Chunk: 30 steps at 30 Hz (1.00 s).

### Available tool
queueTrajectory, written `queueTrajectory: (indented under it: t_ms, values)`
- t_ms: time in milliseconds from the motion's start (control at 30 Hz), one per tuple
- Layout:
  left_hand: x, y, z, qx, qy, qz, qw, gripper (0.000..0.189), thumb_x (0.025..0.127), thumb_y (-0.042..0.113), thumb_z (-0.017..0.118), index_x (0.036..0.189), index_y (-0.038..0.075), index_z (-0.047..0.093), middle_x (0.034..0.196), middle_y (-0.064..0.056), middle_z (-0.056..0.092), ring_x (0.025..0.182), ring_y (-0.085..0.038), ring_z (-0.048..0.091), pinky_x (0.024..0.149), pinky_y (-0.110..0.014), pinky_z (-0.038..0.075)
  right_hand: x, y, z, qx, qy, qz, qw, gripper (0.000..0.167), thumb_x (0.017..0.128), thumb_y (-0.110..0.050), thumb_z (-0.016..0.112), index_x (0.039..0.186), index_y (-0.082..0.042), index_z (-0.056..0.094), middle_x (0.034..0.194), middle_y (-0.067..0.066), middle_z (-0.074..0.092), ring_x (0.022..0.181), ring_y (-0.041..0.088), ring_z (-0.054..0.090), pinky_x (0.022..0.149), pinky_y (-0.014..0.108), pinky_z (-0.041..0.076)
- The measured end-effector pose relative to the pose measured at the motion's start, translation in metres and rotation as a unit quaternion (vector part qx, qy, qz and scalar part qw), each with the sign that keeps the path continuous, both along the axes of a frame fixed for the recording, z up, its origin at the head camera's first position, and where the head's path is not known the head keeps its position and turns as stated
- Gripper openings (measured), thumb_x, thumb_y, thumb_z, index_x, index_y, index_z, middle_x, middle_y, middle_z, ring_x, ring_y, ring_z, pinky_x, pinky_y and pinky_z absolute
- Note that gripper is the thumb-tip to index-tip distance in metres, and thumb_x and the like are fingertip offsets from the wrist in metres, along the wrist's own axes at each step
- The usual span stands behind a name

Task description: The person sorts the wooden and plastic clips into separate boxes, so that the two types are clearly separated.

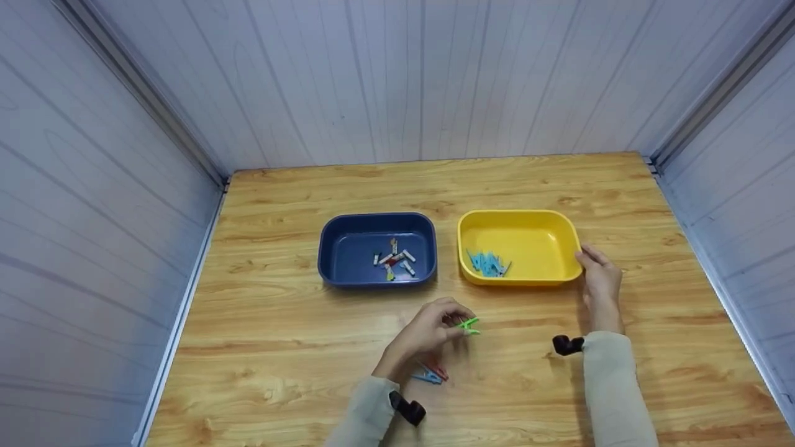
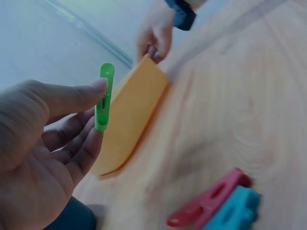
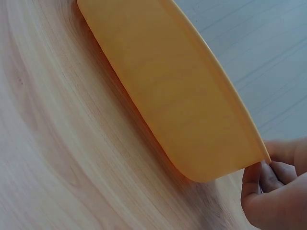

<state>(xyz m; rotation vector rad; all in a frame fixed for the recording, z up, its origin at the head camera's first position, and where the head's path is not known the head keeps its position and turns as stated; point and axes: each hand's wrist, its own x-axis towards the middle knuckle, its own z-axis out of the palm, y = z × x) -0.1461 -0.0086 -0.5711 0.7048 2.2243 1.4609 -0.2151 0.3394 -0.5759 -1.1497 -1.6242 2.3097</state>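
My left hand [image 1: 430, 327] pinches a green clothespin [image 2: 104, 97] between thumb and fingertips, held above the table in front of the yellow bin [image 1: 546, 280]. With thumb and fingers, my right hand [image 1: 601, 277] grips the rim at the right end of that bin, as the right wrist view also shows. Several light-blue clothespins [image 1: 489, 265] lie in the bin's left front corner. Beneath my left wrist, a red clothespin [image 2: 211, 199] and a blue clothespin [image 2: 235, 211] lie together on the tabletop.
Left of the yellow bin stands a dark blue bin [image 1: 377, 284] with several small pale and coloured pieces [image 1: 392, 259] inside. The wooden table [image 1: 279, 335] is bounded by a white panel wall [image 1: 385, 81] at the back and by panels on both sides.
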Motion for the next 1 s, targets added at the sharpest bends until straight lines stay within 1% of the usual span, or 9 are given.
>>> queueTrajectory:
  t_ms: [67,167,233,367,500,567,733,833,1000]
  values:
    - [-0.003,0.000,0.004,0.009,-0.015,0.014,0.9997,0.023,0.085,0.014,0.072,0.108,0.014,0.069,0.099,0.004,0.062,0.089,-0.009,0.057,0.083,-0.027,0.051,0.000,0.000,0.000,0.002,-0.001,0.001,1.0000,0.051,0.090,-0.010,0.064,0.139,-0.013,0.049,0.149,-0.001,0.042,0.136,0.007,0.038,0.107,0.017,0.034]
    - [-0.006,0.001,0.007,0.021,-0.022,0.027,0.9992,0.023,0.085,0.013,0.071,0.108,0.013,0.069,0.101,0.003,0.063,0.088,-0.007,0.056,0.082,-0.025,0.050,0.000,0.000,0.001,0.002,0.001,-0.001,1.0000,0.051,0.090,-0.010,0.064,0.139,-0.012,0.049,0.149,0.000,0.043,0.135,0.007,0.039,0.107,0.017,0.034]
    - [-0.008,0.001,0.009,0.025,-0.017,0.034,0.9990,0.023,0.085,0.013,0.071,0.108,0.013,0.069,0.101,0.002,0.064,0.087,-0.006,0.056,0.081,-0.023,0.050,0.000,0.000,0.001,0.004,0.000,0.000,1.0000,0.052,0.090,-0.011,0.064,0.139,-0.013,0.049,0.149,0.000,0.043,0.136,0.006,0.038,0.107,0.017,0.034]
    - [-0.012,0.000,0.010,0.034,-0.007,0.044,0.9984,0.024,0.084,0.014,0.072,0.108,0.012,0.069,0.101,-0.002,0.064,0.086,-0.008,0.057,0.079,-0.024,0.050,0.001,0.000,0.001,0.010,0.000,0.008,0.9999,0.051,0.091,-0.012,0.064,0.139,-0.013,0.049,0.149,-0.001,0.042,0.137,0.007,0.037,0.107,0.017,0.033]
    - [-0.017,0.001,0.013,0.041,-0.009,0.053,0.9977,0.023,0.084,0.014,0.073,0.106,0.012,0.070,0.100,-0.004,0.063,0.085,-0.009,0.056,0.078,-0.025,0.050,0.001,0.000,0.000,0.007,0.004,0.007,0.9999,0.051,0.091,-0.012,0.064,0.139,-0.012,0.049,0.149,-0.002,0.041,0.137,0.007,0.036,0.108,0.017,0.033]
    - [-0.019,0.001,0.014,0.042,-0.009,0.058,0.9974,0.022,0.084,0.015,0.072,0.106,0.012,0.070,0.100,-0.004,0.064,0.084,-0.008,0.056,0.078,-0.025,0.050,0.001,0.000,-0.001,0.004,0.005,0.005,1.0000,0.051,0.091,-0.011,0.064,0.140,-0.012,0.048,0.149,-0.002,0.042,0.137,0.006,0.037,0.107,0.016,0.033]
    - [-0.026,0.003,0.021,0.042,-0.012,0.070,0.9966,0.022,0.084,0.016,0.073,0.106,0.013,0.070,0.096,-0.001,0.064,0.084,-0.005,0.056,0.078,-0.025,0.051,0.000,0.000,-0.001,0.008,0.006,0.005,0.9999,0.051,0.091,-0.011,0.063,0.139,-0.012,0.048,0.149,-0.002,0.042,0.136,0.006,0.037,0.107,0.016,0.033]
    - [-0.029,0.005,0.026,0.042,-0.015,0.079,0.9959,0.022,0.085,0.018,0.073,0.106,0.014,0.070,0.094,0.000,0.063,0.084,-0.006,0.056,0.079,-0.025,0.051,0.000,0.000,-0.001,0.003,0.006,0.003,1.0000,0.051,0.091,-0.010,0.063,0.140,-0.012,0.048,0.149,-0.002,0.042,0.136,0.006,0.038,0.107,0.016,0.033]
    - [-0.036,0.009,0.035,0.037,-0.003,0.089,0.9954,0.022,0.085,0.018,0.072,0.106,0.014,0.070,0.094,0.001,0.062,0.085,-0.006,0.056,0.077,-0.021,0.050,0.000,0.000,-0.001,-0.003,-0.001,0.003,1.0000,0.051,0.091,-0.011,0.063,0.140,-0.014,0.048,0.149,-0.003,0.041,0.136,0.005,0.037,0.108,0.017,0.033]
